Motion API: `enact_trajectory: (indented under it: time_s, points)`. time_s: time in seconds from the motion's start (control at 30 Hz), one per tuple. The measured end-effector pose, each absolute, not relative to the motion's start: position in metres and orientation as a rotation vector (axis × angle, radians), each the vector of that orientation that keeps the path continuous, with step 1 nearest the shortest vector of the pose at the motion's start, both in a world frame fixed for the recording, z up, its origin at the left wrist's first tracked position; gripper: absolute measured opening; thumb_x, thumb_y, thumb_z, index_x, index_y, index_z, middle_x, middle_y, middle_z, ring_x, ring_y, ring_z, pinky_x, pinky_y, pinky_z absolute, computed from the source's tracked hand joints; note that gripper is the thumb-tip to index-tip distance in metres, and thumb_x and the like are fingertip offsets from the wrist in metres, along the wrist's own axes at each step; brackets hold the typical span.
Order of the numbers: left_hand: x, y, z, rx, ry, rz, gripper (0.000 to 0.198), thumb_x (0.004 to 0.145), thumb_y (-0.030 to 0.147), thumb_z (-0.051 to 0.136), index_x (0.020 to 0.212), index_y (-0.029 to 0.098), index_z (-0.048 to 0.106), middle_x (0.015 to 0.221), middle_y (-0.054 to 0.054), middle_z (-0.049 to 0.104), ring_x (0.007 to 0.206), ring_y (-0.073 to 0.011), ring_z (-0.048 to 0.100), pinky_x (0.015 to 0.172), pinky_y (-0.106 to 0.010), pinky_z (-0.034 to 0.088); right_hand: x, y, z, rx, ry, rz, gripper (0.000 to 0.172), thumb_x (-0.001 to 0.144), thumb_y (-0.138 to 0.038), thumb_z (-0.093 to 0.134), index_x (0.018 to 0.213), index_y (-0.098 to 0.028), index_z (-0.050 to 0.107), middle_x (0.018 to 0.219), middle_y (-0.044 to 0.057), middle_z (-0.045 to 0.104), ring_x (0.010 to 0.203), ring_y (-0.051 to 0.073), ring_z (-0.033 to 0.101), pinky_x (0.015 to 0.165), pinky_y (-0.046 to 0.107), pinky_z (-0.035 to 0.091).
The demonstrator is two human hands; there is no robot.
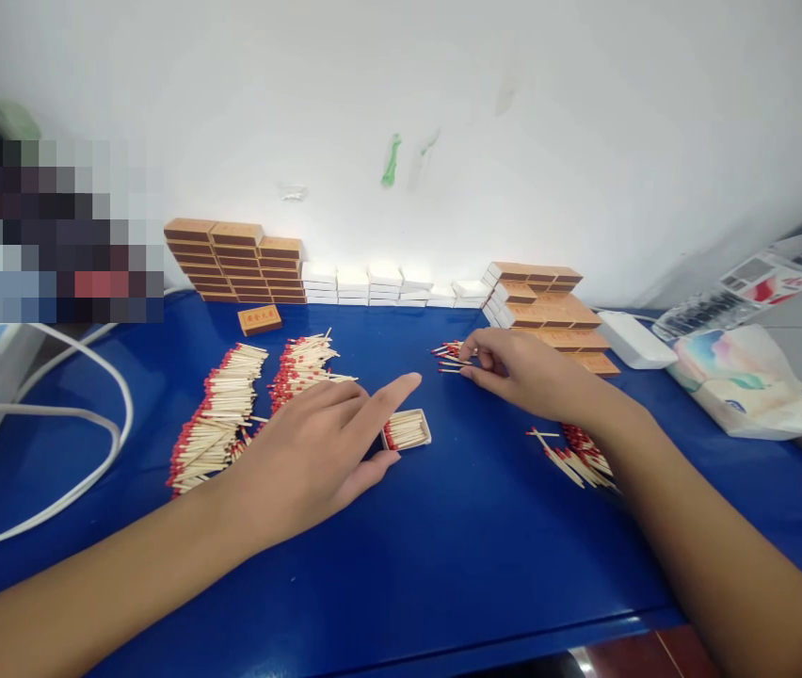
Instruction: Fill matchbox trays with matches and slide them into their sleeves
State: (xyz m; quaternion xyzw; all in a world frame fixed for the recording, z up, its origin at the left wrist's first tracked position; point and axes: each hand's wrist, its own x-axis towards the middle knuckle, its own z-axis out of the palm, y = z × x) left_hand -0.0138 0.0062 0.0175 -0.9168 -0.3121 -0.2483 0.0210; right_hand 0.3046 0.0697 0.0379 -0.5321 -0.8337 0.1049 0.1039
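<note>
My left hand [306, 457] is at an open matchbox tray [429, 437], with its index finger stretched out above it and the thumb by its near left corner. Red-tipped matches [408, 430] lie side by side in the tray. Farther back, my right hand [524, 370] pinches at a small group of red-tipped matches [449, 353] on the blue table; its fingers hide part of them. A long heap of matches [221, 410] and a second heap [302, 363] lie to the left. Under my right forearm is another heap [574, 461], partly covered.
Brown matchboxes [232, 259] are stacked against the wall at left, more [549, 311] at right, with white trays [351, 285] between. One matchbox [260, 320] lies alone. A tissue pack [744, 381], a white device [635, 339] and a plastic-wrapped pack [761, 282] stand right; white cables [122, 395] curve left.
</note>
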Motion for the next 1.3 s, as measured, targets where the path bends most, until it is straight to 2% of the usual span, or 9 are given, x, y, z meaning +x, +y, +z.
enact_trajectory:
  time_s: [0.17,0.43,0.53,0.67,0.83,1.07,1.3]
  points:
    - [-0.013,0.007,0.018,-2.825,-0.968,-0.770,0.072,0.101,0.028,0.075,0.162,0.022,0.037,0.108,-0.004,0.079,0.097,-0.0243,0.075,0.088,-0.039,0.062,0.301,0.069,0.038,-1.557,-2.475,0.335,0.019,0.101,-0.035,0.054,0.092,-0.022,0.065,0.082,0.005,0.064,0.070,0.021,0.056,0.065,0.034,0.037]
    - [-0.014,0.006,0.018,-2.855,-1.002,-0.757,0.070,0.104,0.028,0.070,0.163,0.027,0.033,0.109,-0.003,0.079,0.101,-0.0239,0.075,0.090,-0.039,0.062,0.301,0.066,0.037,-1.560,-2.479,0.340,0.024,0.105,-0.040,0.052,0.088,-0.024,0.057,0.087,0.007,0.068,0.074,0.022,0.058,0.066,0.035,0.040]
    - [-0.014,0.006,0.019,-2.854,-1.036,-0.748,0.071,0.103,0.029,0.071,0.163,0.027,0.033,0.110,-0.003,0.079,0.103,-0.0242,0.076,0.092,-0.040,0.063,0.294,0.058,0.042,-1.501,-2.468,0.377,0.024,0.107,-0.040,0.051,0.092,-0.024,0.060,0.086,0.006,0.067,0.074,0.022,0.059,0.067,0.035,0.041]
    - [-0.015,0.007,0.019,-2.850,-1.070,-0.739,0.072,0.102,0.029,0.073,0.162,0.026,0.034,0.112,-0.004,0.078,0.107,-0.0255,0.075,0.095,-0.042,0.063,0.272,0.037,0.050,-1.348,-2.511,0.445,0.017,0.110,-0.035,0.052,0.100,-0.025,0.062,0.089,0.004,0.068,0.078,0.022,0.062,0.075,0.037,0.046]
    - [-0.014,0.009,0.017,-2.840,-1.059,-0.771,0.069,0.104,0.029,0.070,0.164,0.025,0.036,0.114,-0.005,0.078,0.107,-0.0255,0.075,0.097,-0.043,0.063,0.248,0.017,0.050,-1.271,-2.586,0.418,0.010,0.110,-0.025,0.055,0.101,-0.024,0.060,0.103,0.005,0.071,0.083,0.020,0.064,0.071,0.033,0.044]
    - [-0.015,0.009,0.016,-2.832,-1.025,-0.786,0.069,0.103,0.029,0.071,0.163,0.023,0.037,0.111,-0.005,0.077,0.102,-0.0247,0.074,0.091,-0.041,0.064,0.244,0.018,0.048,-1.178,-2.567,0.401,0.010,0.110,-0.025,0.056,0.108,-0.023,0.065,0.107,0.006,0.071,0.084,0.020,0.065,0.073,0.033,0.046]
    - [-0.015,0.009,0.018,-2.845,-1.051,-0.767,0.069,0.103,0.029,0.070,0.164,0.027,0.037,0.112,-0.004,0.077,0.106,-0.0247,0.074,0.096,-0.042,0.063,0.285,0.048,0.051,-1.396,-2.380,0.160,0.016,0.106,-0.030,0.058,0.103,-0.023,0.071,0.094,0.008,0.071,0.081,0.023,0.064,0.071,0.035,0.044]
